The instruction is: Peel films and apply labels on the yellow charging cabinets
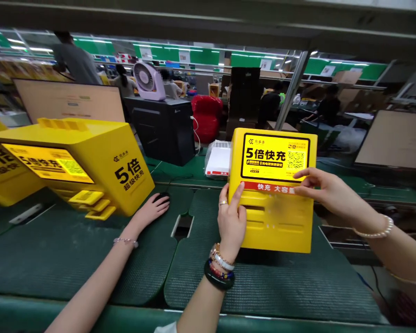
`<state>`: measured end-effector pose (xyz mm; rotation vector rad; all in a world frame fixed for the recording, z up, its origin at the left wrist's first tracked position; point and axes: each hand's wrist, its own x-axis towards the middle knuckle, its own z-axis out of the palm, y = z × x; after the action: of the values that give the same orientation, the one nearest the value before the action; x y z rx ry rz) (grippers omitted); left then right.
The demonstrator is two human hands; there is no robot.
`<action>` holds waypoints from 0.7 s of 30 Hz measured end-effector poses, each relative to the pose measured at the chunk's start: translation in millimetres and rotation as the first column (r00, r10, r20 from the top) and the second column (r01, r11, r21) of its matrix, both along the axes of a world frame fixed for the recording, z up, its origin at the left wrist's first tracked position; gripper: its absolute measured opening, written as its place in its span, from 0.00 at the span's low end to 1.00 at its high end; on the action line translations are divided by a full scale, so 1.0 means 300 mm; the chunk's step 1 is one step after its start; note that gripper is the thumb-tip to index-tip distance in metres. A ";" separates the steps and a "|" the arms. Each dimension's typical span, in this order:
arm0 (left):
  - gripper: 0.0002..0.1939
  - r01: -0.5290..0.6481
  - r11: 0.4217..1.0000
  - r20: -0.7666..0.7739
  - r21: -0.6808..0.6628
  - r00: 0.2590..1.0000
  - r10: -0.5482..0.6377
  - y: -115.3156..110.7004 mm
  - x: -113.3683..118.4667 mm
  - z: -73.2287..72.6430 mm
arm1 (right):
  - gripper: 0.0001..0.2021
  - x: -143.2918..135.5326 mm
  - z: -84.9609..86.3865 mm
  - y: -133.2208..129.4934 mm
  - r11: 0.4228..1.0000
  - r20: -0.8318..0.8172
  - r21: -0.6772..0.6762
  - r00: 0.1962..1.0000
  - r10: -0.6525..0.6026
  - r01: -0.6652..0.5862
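Note:
A yellow box (pixel 291 236) with a lit front screen stands on the green bench, a red label strip (pixel 263 186) running across it below the screen. My left hand (pixel 231 219) is at the box's left edge, its index fingertip pressing on the strip's left end and its fingers apart. At the strip's right end, the thumb and index finger of my right hand (pixel 315 185) are pinched together on it, the other fingers raised over the screen's lower right corner. A white stack of labels (pixel 217 158) in clear plastic lies behind the box's left side.
Another person's hand (pixel 150 212) rests on a black mouse (pixel 162 198) at the left, beside a second yellow box (pixel 125 134). A black computer case (pixel 162 127) with a fan (pixel 148 81) on top stands behind. The bench has a cutout (pixel 183 226) in the middle.

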<state>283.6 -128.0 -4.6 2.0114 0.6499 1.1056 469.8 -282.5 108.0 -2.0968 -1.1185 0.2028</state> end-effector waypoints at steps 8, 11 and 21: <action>0.31 -0.018 1.000 -0.009 -0.001 1.000 0.018 0.015 0.009 0.019 | 0.24 0.040 -0.067 -0.014 0.965 -0.142 0.262 0.990 0.012 0.026; 0.30 -0.020 1.000 -0.016 0.004 1.000 0.020 0.023 0.014 0.016 | 0.20 0.051 -0.100 -0.011 0.957 -0.022 0.289 1.000 -0.008 0.014; 0.30 -0.028 1.000 -0.029 0.012 0.999 0.028 0.036 0.023 0.013 | 0.15 0.052 -0.112 0.004 0.963 0.137 0.266 0.988 -0.074 0.036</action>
<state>290.7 -117.2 -0.8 2.0372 0.6898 1.1004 485.3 -281.5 74.4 -1.9249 -1.1043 -0.1233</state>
